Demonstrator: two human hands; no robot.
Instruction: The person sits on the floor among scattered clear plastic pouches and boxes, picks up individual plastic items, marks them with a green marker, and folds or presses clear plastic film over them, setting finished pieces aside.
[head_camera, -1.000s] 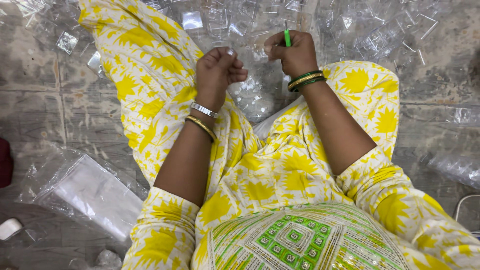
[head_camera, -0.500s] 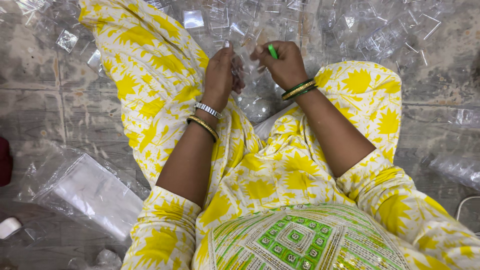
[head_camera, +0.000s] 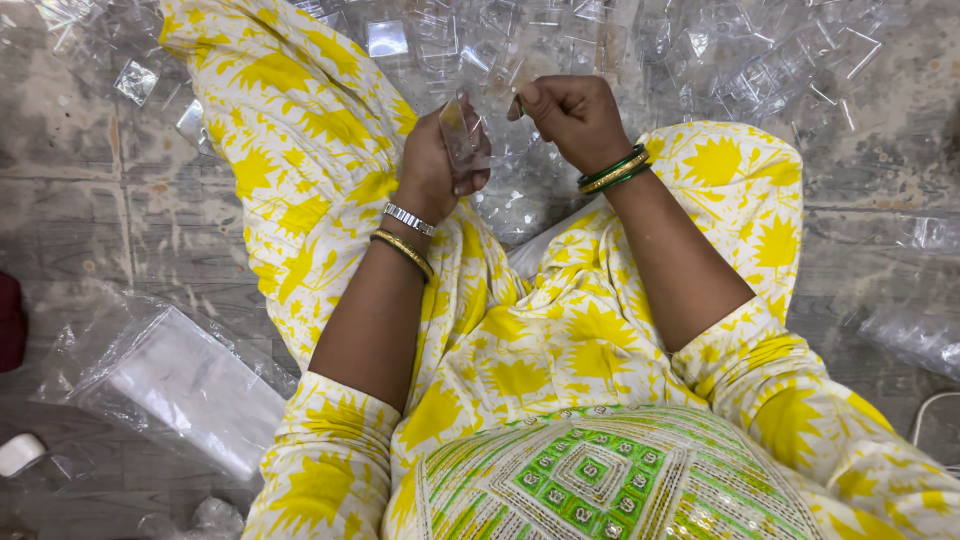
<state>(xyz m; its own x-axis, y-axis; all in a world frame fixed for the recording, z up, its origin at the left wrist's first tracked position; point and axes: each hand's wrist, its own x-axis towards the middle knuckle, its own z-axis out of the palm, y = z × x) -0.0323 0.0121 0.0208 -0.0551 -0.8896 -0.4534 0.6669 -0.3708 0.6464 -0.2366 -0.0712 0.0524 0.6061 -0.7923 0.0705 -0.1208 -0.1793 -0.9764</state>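
I sit on the floor in yellow and white printed clothes. My left hand (head_camera: 432, 160) grips a small clear plastic piece (head_camera: 462, 132) upright between thumb and fingers. My right hand (head_camera: 574, 115) is closed just to its right, with a small green item (head_camera: 521, 106) barely showing at the fingertips; most of it is hidden in the fist. The two hands are close together above my lap. Each wrist wears bangles.
A heap of several clear plastic pieces (head_camera: 700, 50) covers the floor beyond my hands. A clear plastic bag (head_camera: 175, 385) with flat contents lies at the left. A white object (head_camera: 18, 452) sits at the left edge, and a dark red thing (head_camera: 10, 325) above it.
My right hand has turned and moved left toward the left hand, and the green item is now almost hidden. My left hand now holds up a clear piece.
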